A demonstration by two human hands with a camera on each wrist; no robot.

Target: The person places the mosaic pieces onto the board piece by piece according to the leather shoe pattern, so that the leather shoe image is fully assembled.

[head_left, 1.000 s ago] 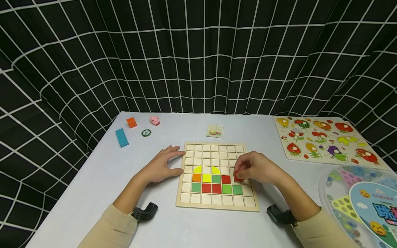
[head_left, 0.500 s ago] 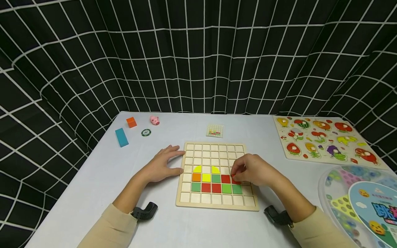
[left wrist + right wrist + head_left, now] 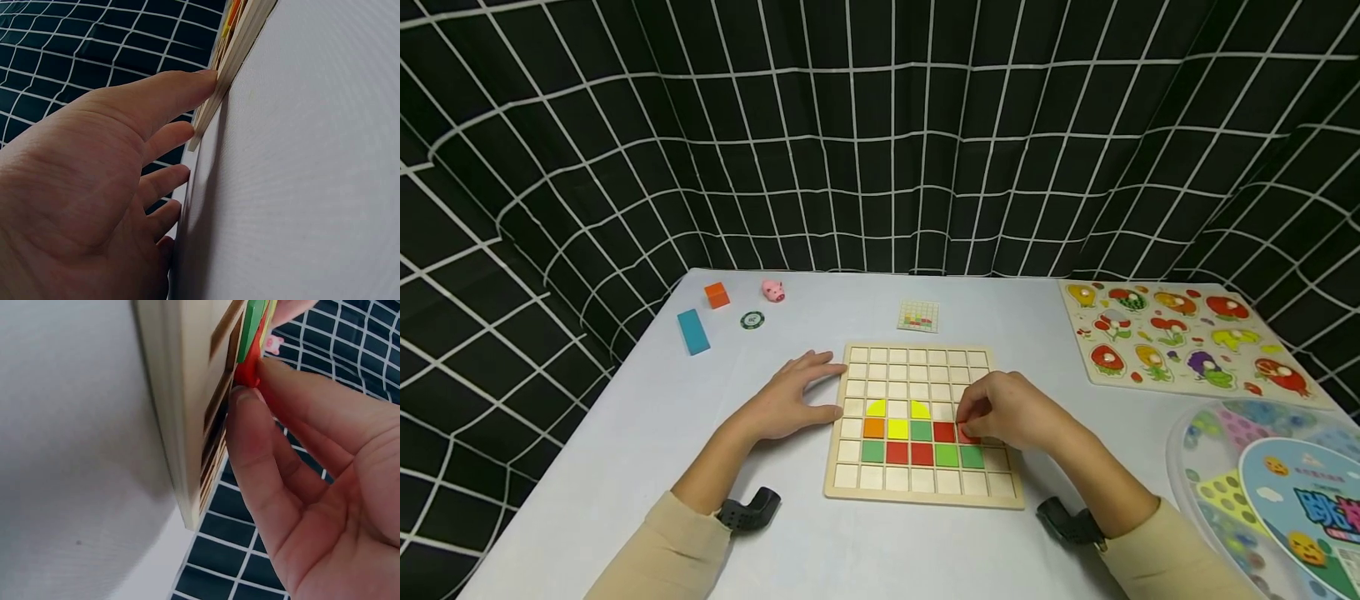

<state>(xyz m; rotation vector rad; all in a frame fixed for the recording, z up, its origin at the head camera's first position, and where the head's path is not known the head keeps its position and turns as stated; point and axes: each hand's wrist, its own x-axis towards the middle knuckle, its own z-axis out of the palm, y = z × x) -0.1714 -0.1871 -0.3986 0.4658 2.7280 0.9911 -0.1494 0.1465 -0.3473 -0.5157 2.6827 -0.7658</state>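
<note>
Red tile [image 3: 967,434] pinched in right hand [image 3: 1011,412] grip, seated at board's [image 3: 917,493] coloured row, beside red square. Left hand [image 3: 790,400], fingers spread flat on counter [image 3: 625,442], braces board edge against sliding.

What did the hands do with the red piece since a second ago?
The right hand slid a little to the left and lowered the red piece it pinches toward the wooden grid board, next to the red tile already in that row. It has not let go. The left hand stayed flat at the board's left edge, and the coloured tiles did not move.
</note>
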